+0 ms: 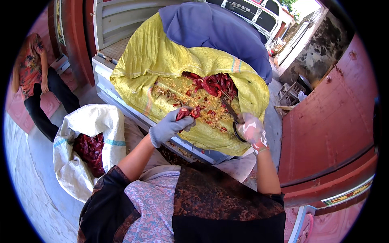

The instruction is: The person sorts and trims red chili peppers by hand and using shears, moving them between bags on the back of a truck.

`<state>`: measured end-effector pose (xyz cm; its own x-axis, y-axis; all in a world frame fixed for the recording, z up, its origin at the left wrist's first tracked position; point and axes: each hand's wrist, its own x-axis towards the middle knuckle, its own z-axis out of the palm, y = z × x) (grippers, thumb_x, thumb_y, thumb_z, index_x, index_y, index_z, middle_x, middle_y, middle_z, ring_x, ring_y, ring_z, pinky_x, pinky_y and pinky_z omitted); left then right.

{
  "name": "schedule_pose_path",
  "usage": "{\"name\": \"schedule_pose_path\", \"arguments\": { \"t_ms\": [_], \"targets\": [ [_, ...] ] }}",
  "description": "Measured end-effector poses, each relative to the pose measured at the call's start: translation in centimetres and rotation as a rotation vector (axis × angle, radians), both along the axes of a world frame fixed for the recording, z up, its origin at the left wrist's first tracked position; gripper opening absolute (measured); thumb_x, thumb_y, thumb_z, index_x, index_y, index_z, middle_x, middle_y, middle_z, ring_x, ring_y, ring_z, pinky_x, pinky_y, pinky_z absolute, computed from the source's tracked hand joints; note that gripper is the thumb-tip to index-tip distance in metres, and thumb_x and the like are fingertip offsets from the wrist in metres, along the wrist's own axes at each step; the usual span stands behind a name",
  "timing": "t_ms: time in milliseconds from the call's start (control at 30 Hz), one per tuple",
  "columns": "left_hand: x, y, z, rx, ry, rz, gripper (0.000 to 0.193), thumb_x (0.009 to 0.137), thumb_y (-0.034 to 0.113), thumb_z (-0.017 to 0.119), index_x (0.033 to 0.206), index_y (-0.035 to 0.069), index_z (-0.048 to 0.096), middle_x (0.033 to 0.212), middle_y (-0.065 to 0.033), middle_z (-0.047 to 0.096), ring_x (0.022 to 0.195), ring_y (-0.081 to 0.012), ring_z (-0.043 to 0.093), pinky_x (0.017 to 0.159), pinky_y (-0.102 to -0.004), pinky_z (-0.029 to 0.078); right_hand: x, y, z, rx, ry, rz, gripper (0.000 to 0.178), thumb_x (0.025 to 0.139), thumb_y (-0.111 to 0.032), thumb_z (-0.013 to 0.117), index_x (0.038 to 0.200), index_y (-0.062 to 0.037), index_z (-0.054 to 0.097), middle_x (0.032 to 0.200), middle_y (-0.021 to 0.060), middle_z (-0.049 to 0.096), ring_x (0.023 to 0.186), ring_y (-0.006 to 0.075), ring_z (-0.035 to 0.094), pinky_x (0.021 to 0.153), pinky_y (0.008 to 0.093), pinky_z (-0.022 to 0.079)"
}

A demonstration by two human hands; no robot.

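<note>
My left hand (173,125), in a grey glove, is closed around a few dried red chili peppers (189,113). In my right hand (252,130), which wears a white and reddish patterned glove, is a pair of scissors (230,109) with black handles; the blades point up and to the left. Both hands are over a yellow woven sack (142,60), opened out. On it lie loose pale seeds and chili bits (182,95), with a heap of whole dried red chilies (219,85) at its far side. The scissor blades are apart from the held chilies.
A white woven sack (67,158) holding dried red chilies stands at my left. The yellow sack rests on a truck bed (109,83), with dark blue cloth (214,24) behind it. A seated person (34,77) is at far left; a red metal door (328,117) stands at right.
</note>
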<state>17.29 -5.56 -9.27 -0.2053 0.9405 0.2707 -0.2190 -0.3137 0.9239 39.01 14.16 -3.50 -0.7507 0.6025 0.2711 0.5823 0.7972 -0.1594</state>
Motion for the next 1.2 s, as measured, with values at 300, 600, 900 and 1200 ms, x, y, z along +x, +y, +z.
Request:
{"name": "schedule_pose_path", "arguments": {
  "t_ms": [300,600,900,1200],
  "targets": [
    [0.3,-0.3,-0.4,-0.003,-0.004,0.081,0.031,0.092,0.018,0.05,0.119,0.002,0.045,0.083,-0.0021,0.053,0.069,-0.0075,0.046,0.062,-0.0236,0.04,0.7,1.8,-0.7,0.065,-0.353,-0.211,0.03,0.07,-0.012,0.055,0.098,-0.0066,0.063,0.088,0.0194,0.065,0.083,0.0342,0.063,0.073,0.0416,0.05],
    [-0.4,-0.6,-0.9,0.058,-0.088,0.112,0.035,0.091,0.02,0.053,0.12,0.001,0.047,0.084,-0.0042,0.056,0.068,-0.0081,0.047,0.064,-0.0236,0.04,5.4,4.7,-1.6,-0.49,0.093,0.084,0.022,0.077,-0.017,0.063,0.09,0.0002,0.062,0.086,0.0101,0.065,0.07,0.0176,0.058,0.066,0.031,0.047],
    [-0.5,-0.2,-1.1,0.067,-0.137,0.187,0.027,0.088,0.016,0.055,0.11,0.001,0.055,0.078,-0.004,0.054,0.065,-0.0082,0.046,0.059,-0.0229,0.038,3.5,-4.1,1.5,-1.383,0.099,0.345,0.028,0.083,-0.01,0.061,0.105,0.0074,0.055,0.093,0.0087,0.06,0.078,0.007,0.057,0.069,0.0184,0.044],
    [-0.6,0.0,-1.3,0.075,-0.147,0.138,0.029,0.083,0.01,0.057,0.11,-0.002,0.056,0.074,-0.0022,0.053,0.061,-0.0071,0.043,0.055,-0.0209,0.035,3.1,-9.2,1.1,-1.735,0.085,0.519,0.068,0.087,-0.055,0.045,0.108,0.0079,0.056,0.074,0.0019,0.05,0.063,0.0083,0.041,0.056,0.0219,0.035]
  ]
}}
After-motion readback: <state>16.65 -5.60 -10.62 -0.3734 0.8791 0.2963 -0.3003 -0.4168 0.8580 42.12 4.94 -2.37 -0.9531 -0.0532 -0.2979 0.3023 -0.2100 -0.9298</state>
